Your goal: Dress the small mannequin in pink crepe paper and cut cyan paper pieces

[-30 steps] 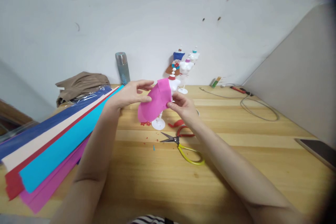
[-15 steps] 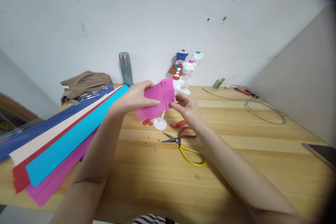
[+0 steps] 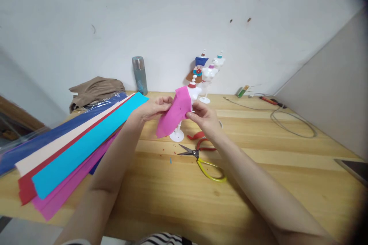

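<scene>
A piece of pink crepe paper drapes over the left side of a small white dress-form mannequin with a red collar. My left hand pinches the paper's left edge between thumb and fingers. On the other side, my right hand presses the paper's right edge against the mannequin's body with thumb and fingers. The mannequin's round white base rests on the table, partly covered by the paper. Scissors with one red and one yellow handle lie below, beside a red scrap.
Long coloured paper strips lie at the left, near brown cloth. A flask stands by the wall. Several other mannequins stand behind. A grey cable curls at the right; a dark flat device sits at the right edge.
My left hand has drawn back slightly and now pinches the pink paper's left edge. The paper hangs lower, covering the red flower pieces near the base. My right hand keeps its place.
</scene>
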Action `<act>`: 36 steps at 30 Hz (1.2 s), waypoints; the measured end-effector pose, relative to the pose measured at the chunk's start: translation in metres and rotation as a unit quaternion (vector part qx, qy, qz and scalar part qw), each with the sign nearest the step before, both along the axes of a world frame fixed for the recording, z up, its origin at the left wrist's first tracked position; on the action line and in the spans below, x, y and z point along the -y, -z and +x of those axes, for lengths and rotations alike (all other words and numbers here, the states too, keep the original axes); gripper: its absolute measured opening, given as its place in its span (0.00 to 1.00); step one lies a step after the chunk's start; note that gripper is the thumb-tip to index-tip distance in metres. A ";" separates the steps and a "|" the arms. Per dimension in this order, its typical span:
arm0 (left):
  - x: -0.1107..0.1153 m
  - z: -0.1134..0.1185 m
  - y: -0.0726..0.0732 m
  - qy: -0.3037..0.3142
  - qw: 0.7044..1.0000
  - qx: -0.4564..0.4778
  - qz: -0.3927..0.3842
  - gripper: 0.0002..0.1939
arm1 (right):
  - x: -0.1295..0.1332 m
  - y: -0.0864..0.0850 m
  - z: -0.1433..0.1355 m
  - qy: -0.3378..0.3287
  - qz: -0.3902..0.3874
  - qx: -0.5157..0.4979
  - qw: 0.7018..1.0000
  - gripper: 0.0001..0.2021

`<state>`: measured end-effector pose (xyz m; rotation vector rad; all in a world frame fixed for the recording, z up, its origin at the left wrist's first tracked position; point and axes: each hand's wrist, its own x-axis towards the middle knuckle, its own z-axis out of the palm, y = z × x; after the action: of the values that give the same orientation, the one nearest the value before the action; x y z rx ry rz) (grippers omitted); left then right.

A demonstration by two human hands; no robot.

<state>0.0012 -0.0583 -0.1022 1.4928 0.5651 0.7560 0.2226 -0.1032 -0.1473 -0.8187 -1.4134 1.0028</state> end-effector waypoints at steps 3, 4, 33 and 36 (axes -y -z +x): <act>0.003 0.006 -0.003 -0.028 0.998 -0.036 0.033 0.18 | 0.000 0.000 0.001 0.017 0.004 0.007 1.000 0.13; 0.005 0.007 -0.006 -0.043 0.997 -0.048 0.050 0.15 | 0.000 0.000 0.001 0.022 0.005 0.008 1.000 0.13; 0.026 0.002 -0.034 -0.078 0.968 -0.156 0.181 0.24 | 0.003 -0.001 0.001 0.005 0.005 0.022 1.000 0.16; 0.019 -0.003 -0.027 -0.087 0.979 -0.115 0.146 0.23 | 0.002 -0.001 0.001 0.008 0.000 0.023 1.000 0.16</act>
<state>-0.0014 -0.0776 -0.0751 1.8355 0.7918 0.8337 0.2236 -0.1057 -0.1465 -0.8573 -1.4440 0.9771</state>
